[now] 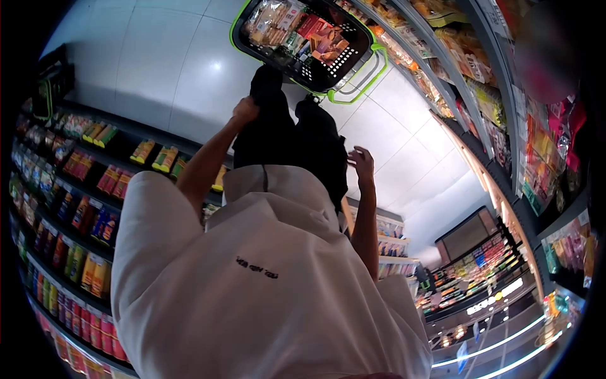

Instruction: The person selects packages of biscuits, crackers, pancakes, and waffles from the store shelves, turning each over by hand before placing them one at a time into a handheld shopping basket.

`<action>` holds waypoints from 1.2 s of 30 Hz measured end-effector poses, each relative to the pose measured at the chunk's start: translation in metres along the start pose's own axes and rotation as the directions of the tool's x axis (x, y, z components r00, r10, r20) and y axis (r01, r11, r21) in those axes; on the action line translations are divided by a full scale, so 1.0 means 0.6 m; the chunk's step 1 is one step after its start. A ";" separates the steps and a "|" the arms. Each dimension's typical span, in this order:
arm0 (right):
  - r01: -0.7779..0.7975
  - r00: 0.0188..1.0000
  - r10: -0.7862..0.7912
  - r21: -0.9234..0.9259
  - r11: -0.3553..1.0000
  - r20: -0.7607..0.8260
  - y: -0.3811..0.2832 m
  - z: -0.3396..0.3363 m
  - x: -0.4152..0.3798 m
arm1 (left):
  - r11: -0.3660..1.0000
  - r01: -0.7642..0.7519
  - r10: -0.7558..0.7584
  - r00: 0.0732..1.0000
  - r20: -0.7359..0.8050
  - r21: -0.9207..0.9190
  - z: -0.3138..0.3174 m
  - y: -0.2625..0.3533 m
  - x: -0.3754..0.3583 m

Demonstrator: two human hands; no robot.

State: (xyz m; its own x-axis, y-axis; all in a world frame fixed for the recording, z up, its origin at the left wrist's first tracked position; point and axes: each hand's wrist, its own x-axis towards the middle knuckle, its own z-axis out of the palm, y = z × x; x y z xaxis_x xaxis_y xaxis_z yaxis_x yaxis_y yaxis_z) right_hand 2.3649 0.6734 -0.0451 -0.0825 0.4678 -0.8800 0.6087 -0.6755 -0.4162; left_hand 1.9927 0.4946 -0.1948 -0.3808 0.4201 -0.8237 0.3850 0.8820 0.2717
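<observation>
My left hand (245, 111) is curled into a fist beside my left leg in black trousers (268, 129); nothing shows sticking out of it. My right hand (362, 163) hangs by my right thigh, fingers apart and holding nothing. In front of my feet stands a black shopping basket (309, 74) with a green rim, apart from both hands. Its green handle (372, 82) is folded over to the right side. Inside lie a clear bag of pale brown food (273, 24) and a red packet with a brown food picture (327, 43).
Shelves of packaged snacks (95, 215) run along my left. On the right, another rack (467, 57) holds bagged goods close to the basket. Pale floor tiles (158, 69) lie between them. Another dark basket-like item (45, 95) is at the far left.
</observation>
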 end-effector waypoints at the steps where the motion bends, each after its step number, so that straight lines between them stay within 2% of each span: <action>1: 0.021 0.999 -0.020 -0.035 0.999 0.031 0.004 -0.013 0.036 | 0.995 0.083 -0.083 0.997 0.002 -0.046 0.009 -0.018 -0.025; 3: 0.069 0.997 -0.063 -0.129 0.989 0.051 0.015 -0.027 0.109 | 0.998 -0.013 0.010 0.999 -0.040 -0.062 0.075 -0.117 -0.047; 5: 0.108 0.994 -0.109 -0.280 0.954 0.014 0.017 -0.026 0.175 | 0.987 -0.088 0.087 0.996 0.013 0.137 0.151 -0.205 -0.075; 6: 0.172 0.985 -0.164 -0.382 0.908 0.053 0.059 -0.035 0.240 | 0.995 -0.098 0.099 0.995 -0.028 0.033 0.200 -0.250 -0.104; 7: 0.161 0.987 -0.131 -0.460 0.873 0.095 0.054 -0.029 0.271 | 0.991 -0.120 0.115 0.990 -0.086 -0.057 0.228 -0.280 -0.137; 8: 0.241 0.970 -0.194 -0.555 0.796 0.144 0.084 -0.023 0.333 | 0.998 -0.006 0.009 0.998 -0.064 0.056 0.236 -0.265 -0.181; 9: 0.303 0.953 -0.239 -0.635 0.711 0.187 0.120 -0.021 0.385 | 0.997 0.065 -0.063 0.997 -0.048 0.039 0.246 -0.253 -0.251; 11: 0.321 0.946 -0.245 -0.717 0.619 0.212 0.148 -0.006 0.455 | 0.992 0.123 -0.122 0.992 -0.028 0.013 0.241 -0.247 -0.362; 12: 0.249 0.968 -0.168 -0.761 0.599 0.184 0.153 0.006 0.485 | 0.990 0.142 -0.142 0.990 -0.018 0.012 0.226 -0.235 -0.404; 13: 0.258 0.966 -0.153 -0.733 0.630 0.208 0.154 0.020 0.506 | 0.985 0.172 -0.172 0.985 -0.006 0.001 0.220 -0.230 -0.463; 15: 0.391 0.920 -0.249 -0.715 0.579 0.302 0.189 0.051 0.554 | 0.978 0.209 -0.208 0.978 0.030 -0.005 0.188 -0.195 -0.517; 16: 0.395 0.919 -0.244 -0.747 0.534 0.311 0.208 0.070 0.567 | 0.973 0.232 -0.231 0.972 0.045 0.000 0.171 -0.173 -0.538; 17: 0.398 0.917 -0.233 -0.782 0.480 0.324 0.219 0.084 0.573 | 0.969 0.248 -0.248 0.967 0.062 0.008 0.158 -0.167 -0.554; 18: 0.393 0.919 -0.248 -0.762 0.514 0.307 0.220 0.091 0.567 | 0.963 0.268 -0.268 0.960 0.080 0.018 0.146 -0.157 -0.575; 21: 0.461 0.846 -0.431 -0.835 0.300 0.313 0.242 0.094 0.585 | 0.953 0.299 -0.302 0.949 0.096 0.038 0.133 -0.144 -0.603; 22: 0.459 0.845 -0.440 -0.833 0.307 0.304 0.239 0.091 0.591 | 0.952 0.302 -0.305 0.947 0.098 0.046 0.134 -0.141 -0.608; 24: 0.513 0.773 -0.518 -0.841 0.171 0.366 0.240 0.081 0.585 | 0.952 0.303 -0.306 0.947 0.101 0.043 0.138 -0.138 -0.612; 25: 0.511 0.767 -0.532 -0.843 0.168 0.358 0.232 0.074 0.586 | 0.954 0.296 -0.299 0.950 0.095 0.041 0.142 -0.140 -0.611; 27: 0.547 0.764 -0.454 -0.834 0.078 0.459 0.222 0.056 0.578 | 0.958 0.285 -0.288 0.953 0.095 0.045 0.152 -0.143 -0.613; 28: 0.574 0.727 -0.509 -0.815 0.081 0.461 0.236 0.049 0.579 | 0.960 0.279 -0.281 0.955 0.098 0.039 0.160 -0.143 -0.618; 29: 0.591 0.727 -0.467 -0.805 0.052 0.503 0.220 0.034 0.561 | 0.962 0.273 -0.274 0.956 0.101 0.031 0.166 -0.140 -0.617; 31: 0.564 0.725 -0.482 -0.826 0.006 0.492 0.226 0.024 0.540 | 0.967 0.254 -0.255 0.962 0.097 0.019 0.188 -0.147 -0.614; 33: 0.561 0.721 -0.508 -0.827 0.030 0.471 0.232 0.012 0.512 | 0.974 0.225 -0.225 0.969 0.098 0.009 0.212 -0.153 -0.611; 34: 0.505 0.792 -0.420 -0.862 0.042 0.443 0.243 0.015 0.515 | 0.979 0.203 -0.202 0.975 0.093 0.002 0.225 -0.159 -0.600; 35: 0.408 0.811 -0.490 -0.909 0.084 0.319 0.282 0.019 0.515 | 0.983 0.181 -0.181 0.980 0.088 0.004 0.236 -0.162 -0.588; 36: 0.383 0.846 -0.470 -0.901 0.206 0.252 0.284 0.013 0.493 | 0.989 0.147 -0.146 0.986 0.084 -0.003 0.244 -0.157 -0.568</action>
State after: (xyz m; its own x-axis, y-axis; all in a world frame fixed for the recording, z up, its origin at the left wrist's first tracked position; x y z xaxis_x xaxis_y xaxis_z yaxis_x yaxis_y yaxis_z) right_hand 2.4381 0.6920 -0.3783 -0.5547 0.5698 -0.6064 0.8045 0.5532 -0.2161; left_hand 2.2092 0.2370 -0.0126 -0.3614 0.2672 -0.8933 0.3223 0.9348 0.1492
